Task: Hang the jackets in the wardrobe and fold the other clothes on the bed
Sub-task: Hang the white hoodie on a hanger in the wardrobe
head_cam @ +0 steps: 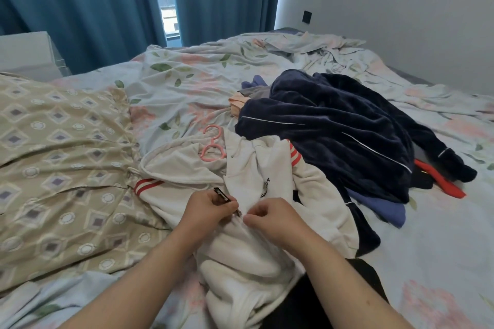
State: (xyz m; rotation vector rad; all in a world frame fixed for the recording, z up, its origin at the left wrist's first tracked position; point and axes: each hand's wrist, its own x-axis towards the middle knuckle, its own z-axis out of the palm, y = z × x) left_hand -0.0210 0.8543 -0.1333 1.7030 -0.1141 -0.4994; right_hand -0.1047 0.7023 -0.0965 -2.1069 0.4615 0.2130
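White fleece jacket (267, 176) with red-striped cuffs, crumpled at the near edge of the bed (441, 248), its lower part bunched up between the two forearms. Both hands on its front, close together, almost touching.

Left hand (205, 208): fingers curled in, thumb and forefinger pinched on a small black tab (221, 194) (a zip pull, by the look of it), one end poking out above the knuckles. Right hand (270, 215): likewise curled, thumb and forefinger nipping the white cloth just beside the left fingertips. Between the two hands, a tiny metal piece, too small to make out.

Pink hanger (212, 148) lying on the jacket's far part, by the hood. Behind and to the right, a navy plush jacket (334, 131) with white piping, heaped over other clothes, with a red garment (438, 179) and a blue garment (385, 207) peeking from under it. Beige patterned quilt (61, 155) to the left. Teal curtains (80, 8) at the back.
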